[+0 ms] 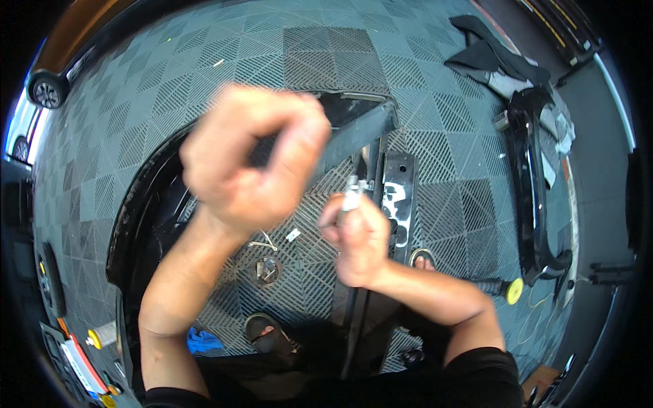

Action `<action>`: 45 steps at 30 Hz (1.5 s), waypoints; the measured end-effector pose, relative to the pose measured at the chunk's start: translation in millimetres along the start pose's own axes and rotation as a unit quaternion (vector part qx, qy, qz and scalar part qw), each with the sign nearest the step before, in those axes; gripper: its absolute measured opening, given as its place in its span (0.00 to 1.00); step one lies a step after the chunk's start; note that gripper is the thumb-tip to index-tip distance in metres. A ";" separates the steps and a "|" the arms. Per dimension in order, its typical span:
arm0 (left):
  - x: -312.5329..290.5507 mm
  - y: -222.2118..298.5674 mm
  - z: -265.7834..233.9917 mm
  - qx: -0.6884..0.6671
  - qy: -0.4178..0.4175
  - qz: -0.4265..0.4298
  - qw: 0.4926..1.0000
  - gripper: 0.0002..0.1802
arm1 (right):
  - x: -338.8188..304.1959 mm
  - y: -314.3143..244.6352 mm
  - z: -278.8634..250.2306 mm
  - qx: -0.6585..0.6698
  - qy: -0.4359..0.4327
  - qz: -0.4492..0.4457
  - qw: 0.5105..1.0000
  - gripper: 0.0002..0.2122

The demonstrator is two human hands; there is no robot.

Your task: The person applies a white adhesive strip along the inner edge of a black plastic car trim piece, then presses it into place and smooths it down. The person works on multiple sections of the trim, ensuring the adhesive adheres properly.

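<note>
My left hand (221,160) is raised close to the camera, its fingers curled toward the thumb and smeared by motion. Whatever it may hold does not show. Below and behind it lies a black curved car body panel (139,214), whose grey flat end (364,132) reaches toward the upper middle. My right hand (367,245), lower and to the right, is closed around a small silver-tipped tool (351,195) pointing upward. This tool's exact kind is unclear. Beside the right hand stands a dark metal support rail (401,177) with worn patches.
Under the panel a round dish of small parts (267,270) sits near a white clip (292,235). A blue cloth (203,341) lies by my foot. On the right are a long black bumper piece (529,194), dark and grey fabric (493,61), and a yellow-ended cylinder (514,291).
</note>
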State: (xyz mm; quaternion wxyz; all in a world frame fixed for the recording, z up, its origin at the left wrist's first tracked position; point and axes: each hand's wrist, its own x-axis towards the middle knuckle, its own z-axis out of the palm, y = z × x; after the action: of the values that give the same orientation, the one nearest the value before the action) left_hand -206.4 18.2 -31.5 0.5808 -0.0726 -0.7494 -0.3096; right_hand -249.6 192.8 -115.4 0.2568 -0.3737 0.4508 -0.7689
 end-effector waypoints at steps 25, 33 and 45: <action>-1.4 35.2 123.3 -0.227 0.429 -0.597 0.639 0.16 | 193.9 -170.5 -116.4 -0.591 -0.356 -0.029 0.723 0.10; -3.0 31.4 135.9 -0.203 0.470 -0.563 0.649 0.15 | 191.2 -170.7 -120.5 -0.561 -0.405 0.047 0.720 0.13; -4.7 22.1 137.3 -0.154 0.491 -0.568 0.643 0.16 | 192.9 -175.4 -102.5 -0.586 -0.390 -0.012 0.710 0.11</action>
State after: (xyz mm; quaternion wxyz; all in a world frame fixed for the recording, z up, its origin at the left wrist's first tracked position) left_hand -307.9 112.4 -45.8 0.5541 0.4413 -0.1902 -0.6798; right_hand -456.0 184.0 73.8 0.1303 -0.7210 0.6662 -0.1389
